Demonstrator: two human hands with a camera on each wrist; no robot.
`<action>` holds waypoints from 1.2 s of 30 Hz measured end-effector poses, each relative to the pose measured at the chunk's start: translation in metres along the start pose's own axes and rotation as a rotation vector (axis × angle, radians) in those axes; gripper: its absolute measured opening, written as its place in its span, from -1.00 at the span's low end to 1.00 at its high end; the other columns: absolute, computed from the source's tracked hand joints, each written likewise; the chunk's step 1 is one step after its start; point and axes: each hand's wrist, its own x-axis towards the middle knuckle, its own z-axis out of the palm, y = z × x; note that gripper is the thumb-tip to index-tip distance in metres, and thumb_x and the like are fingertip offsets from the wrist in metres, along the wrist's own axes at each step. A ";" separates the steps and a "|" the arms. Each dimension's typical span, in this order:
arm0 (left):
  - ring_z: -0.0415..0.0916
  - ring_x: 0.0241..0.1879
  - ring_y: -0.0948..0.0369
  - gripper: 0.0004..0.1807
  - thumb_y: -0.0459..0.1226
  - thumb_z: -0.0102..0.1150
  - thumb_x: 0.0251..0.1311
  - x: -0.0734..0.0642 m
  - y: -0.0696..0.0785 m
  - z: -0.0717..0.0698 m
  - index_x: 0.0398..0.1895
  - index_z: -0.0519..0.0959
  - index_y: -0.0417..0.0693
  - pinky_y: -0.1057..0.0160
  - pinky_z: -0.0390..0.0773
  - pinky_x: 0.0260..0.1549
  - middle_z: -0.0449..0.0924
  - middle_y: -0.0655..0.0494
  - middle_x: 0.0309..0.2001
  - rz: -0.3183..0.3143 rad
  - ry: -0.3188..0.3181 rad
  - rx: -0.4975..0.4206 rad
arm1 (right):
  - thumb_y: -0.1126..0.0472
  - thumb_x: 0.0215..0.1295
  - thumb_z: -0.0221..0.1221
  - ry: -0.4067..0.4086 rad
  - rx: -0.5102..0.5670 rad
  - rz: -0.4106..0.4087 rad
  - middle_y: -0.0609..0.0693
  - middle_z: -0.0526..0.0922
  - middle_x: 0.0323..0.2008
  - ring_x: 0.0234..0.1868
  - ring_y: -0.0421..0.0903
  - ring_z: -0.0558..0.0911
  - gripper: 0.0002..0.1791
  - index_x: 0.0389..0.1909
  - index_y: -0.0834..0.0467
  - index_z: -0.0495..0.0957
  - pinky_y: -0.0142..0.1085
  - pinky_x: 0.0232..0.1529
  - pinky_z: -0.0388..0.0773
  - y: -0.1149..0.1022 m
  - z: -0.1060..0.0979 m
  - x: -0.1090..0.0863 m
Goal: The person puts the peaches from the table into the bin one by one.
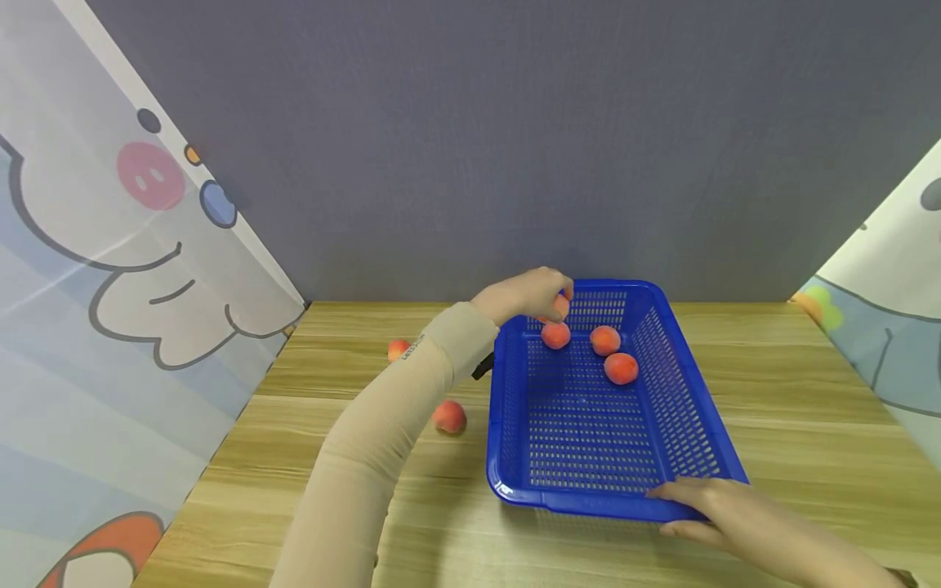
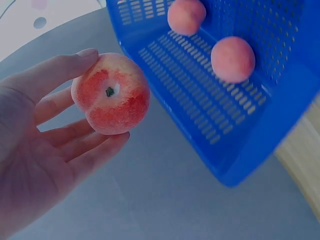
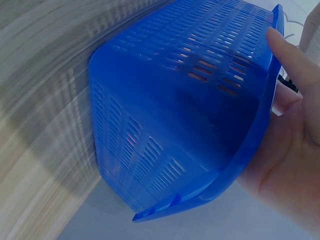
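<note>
My left hand [image 1: 531,292] reaches over the far left corner of a blue plastic basket [image 1: 507,495]. Between its thumb and fingers it holds a red and yellow peach [image 2: 111,94], whose stem hollow faces the left wrist camera. Inside the basket, near its far end, lie a peach [image 1: 555,336] just under the hand, another peach [image 1: 605,340] to the right and a third peach [image 1: 621,369] nearest the middle. My right hand [image 1: 724,510] grips the near right corner by its rim, thumb on one side and fingers on the other.
Left of the basket, one peach [image 1: 449,416] lies on the wooden table [image 1: 309,474], partly behind my left sleeve [image 1: 382,416]. Another peach [image 1: 399,350] is farther back. A grey panel [image 1: 470,163] rises behind the table, with cartoon-printed sheets [image 1: 88,343] at the sides.
</note>
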 end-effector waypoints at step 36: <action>0.26 -0.65 0.32 -0.90 -0.44 0.10 -0.07 0.037 0.024 0.067 -0.45 0.46 -0.11 0.45 0.27 -0.67 0.35 0.16 -0.59 -0.095 -0.122 -0.182 | -0.03 0.11 0.12 0.050 -0.030 -0.035 -0.03 0.64 -0.31 -0.31 -0.08 0.61 -0.68 -0.19 0.07 0.55 -0.19 -0.42 0.53 0.003 0.006 -0.001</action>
